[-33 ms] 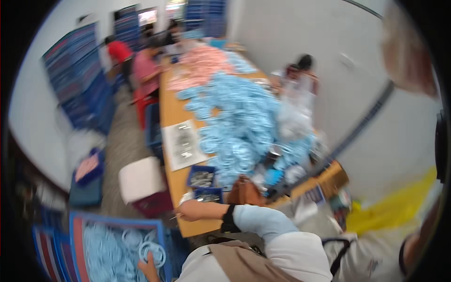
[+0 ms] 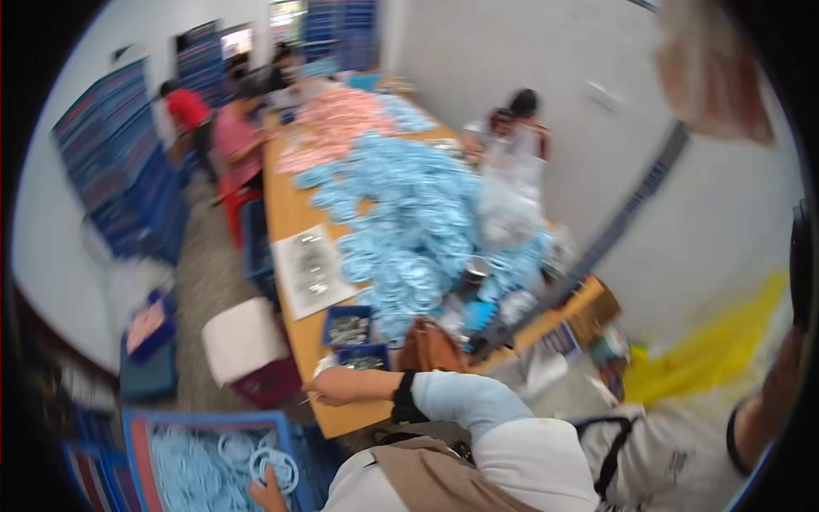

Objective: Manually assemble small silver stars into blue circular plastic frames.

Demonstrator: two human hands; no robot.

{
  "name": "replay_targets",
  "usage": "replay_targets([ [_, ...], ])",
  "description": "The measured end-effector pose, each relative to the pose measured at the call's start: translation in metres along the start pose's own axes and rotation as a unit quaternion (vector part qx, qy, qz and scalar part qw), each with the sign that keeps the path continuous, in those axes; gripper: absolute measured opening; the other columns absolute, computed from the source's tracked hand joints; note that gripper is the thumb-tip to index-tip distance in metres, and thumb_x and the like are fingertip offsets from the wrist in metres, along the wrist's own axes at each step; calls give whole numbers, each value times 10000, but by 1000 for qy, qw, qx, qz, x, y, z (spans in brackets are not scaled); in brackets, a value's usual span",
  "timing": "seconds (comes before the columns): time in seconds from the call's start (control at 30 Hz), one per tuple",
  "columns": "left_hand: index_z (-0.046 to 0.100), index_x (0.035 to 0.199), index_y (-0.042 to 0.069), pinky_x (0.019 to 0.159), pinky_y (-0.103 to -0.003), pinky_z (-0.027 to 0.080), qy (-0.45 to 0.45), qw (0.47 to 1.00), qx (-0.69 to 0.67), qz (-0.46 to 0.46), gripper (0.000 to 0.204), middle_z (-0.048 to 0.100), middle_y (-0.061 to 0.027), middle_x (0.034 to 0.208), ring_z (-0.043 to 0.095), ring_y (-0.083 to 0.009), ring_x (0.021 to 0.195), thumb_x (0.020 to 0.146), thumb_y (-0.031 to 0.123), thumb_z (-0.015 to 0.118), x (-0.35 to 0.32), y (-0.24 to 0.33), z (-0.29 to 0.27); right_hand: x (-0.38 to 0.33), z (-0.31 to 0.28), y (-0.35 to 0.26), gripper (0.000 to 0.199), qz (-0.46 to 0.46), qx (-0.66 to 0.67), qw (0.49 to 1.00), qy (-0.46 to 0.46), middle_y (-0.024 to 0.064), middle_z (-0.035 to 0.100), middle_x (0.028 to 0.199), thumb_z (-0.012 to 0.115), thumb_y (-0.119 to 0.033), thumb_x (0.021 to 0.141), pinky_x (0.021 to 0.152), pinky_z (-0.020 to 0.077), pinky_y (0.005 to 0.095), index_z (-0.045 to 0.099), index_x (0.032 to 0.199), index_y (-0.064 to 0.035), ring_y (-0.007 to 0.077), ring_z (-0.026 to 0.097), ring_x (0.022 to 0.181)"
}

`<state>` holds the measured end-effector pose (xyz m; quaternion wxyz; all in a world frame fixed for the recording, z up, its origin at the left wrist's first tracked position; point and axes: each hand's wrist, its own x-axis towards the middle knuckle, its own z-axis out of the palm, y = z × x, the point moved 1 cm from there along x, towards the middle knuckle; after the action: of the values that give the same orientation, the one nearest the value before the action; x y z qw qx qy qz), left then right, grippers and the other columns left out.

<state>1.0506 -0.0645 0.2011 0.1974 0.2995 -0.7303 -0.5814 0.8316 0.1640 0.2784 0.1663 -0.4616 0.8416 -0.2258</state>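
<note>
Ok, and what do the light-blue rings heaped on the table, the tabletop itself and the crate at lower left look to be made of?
Light-blue rings: probably plastic or rubber, with an even, matte colour; the blur leaves it open.
Tabletop: wood or wood-look laminate, a smooth, flat orange-brown surface.
Crate: likely moulded plastic, with a solid blue rim and straight walls.

Long orange-brown wooden tabletop (image 2: 286, 218) runs down the rm toward the back. Pale white wall (image 2: 478, 60) on the right w/ a dark diagonal strip (image 2: 636, 200). Stacks of blue plastic crates (image 2: 119, 162) line the left wall. Grey speckled floor (image 2: 205, 282) betw. them; white-topped red stool (image 2: 247, 346) nr the tabletop.
</note>
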Motion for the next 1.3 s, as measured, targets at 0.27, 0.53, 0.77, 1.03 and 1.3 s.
replay_targets([
  [0.27, 596, 867, -35, 578, -250, 434, -156, 984, -14, 85, 198, 587, -48, 718, 510, -97, 632, 740, 117, 611, 51, 16, 60, -77, -24, 18, 223, 110, -32, 991, 72, 181, 585, 746, 514, -185, 719, 617, 445, 443, 580, 895, -66, 346, 572, 699],
  [0.53, 627, 831, -8, 534, -261, 438, -236, 960, 38, 144, 279, 607, -58, 650, 520, -70, 574, 697, 232, 678, 44, 58, 92, -114, -6, 26, 229, 150, -17, 984, 90, 172, 594, 781, 537, -212, 754, 645, 452, 428, 589, 912, -55, 339, 572, 724],
  [0.77, 633, 845, -16, 541, -250, 442, -150, 984, 31, 89, 308, 625, -73, 678, 549, -75, 604, 697, 248, 685, 17, 48, 40, -67, -11, 12, 240, 68, 2, 997, 38, 157, 607, 809, 546, -200, 750, 647, 461, 406, 599, 948, -76, 326, 580, 734],
  [1.03, 632, 833, -23, 545, -244, 440, 6, 1000, 17, -5, 278, 625, -63, 678, 555, -81, 602, 707, 221, 673, -20, 20, -20, -22, -9, 0, 249, -24, -22, 999, -12, 158, 604, 788, 545, -188, 741, 641, 460, 389, 601, 949, -64, 326, 575, 718],
  [1.3, 627, 843, -24, 520, -224, 414, 80, 997, -7, -18, 247, 610, -40, 664, 514, -60, 576, 702, 172, 679, -51, 29, -26, 19, 8, -16, 259, -92, 16, 994, -59, 164, 604, 797, 528, -190, 753, 652, 458, 397, 586, 966, -53, 325, 578, 736],
])
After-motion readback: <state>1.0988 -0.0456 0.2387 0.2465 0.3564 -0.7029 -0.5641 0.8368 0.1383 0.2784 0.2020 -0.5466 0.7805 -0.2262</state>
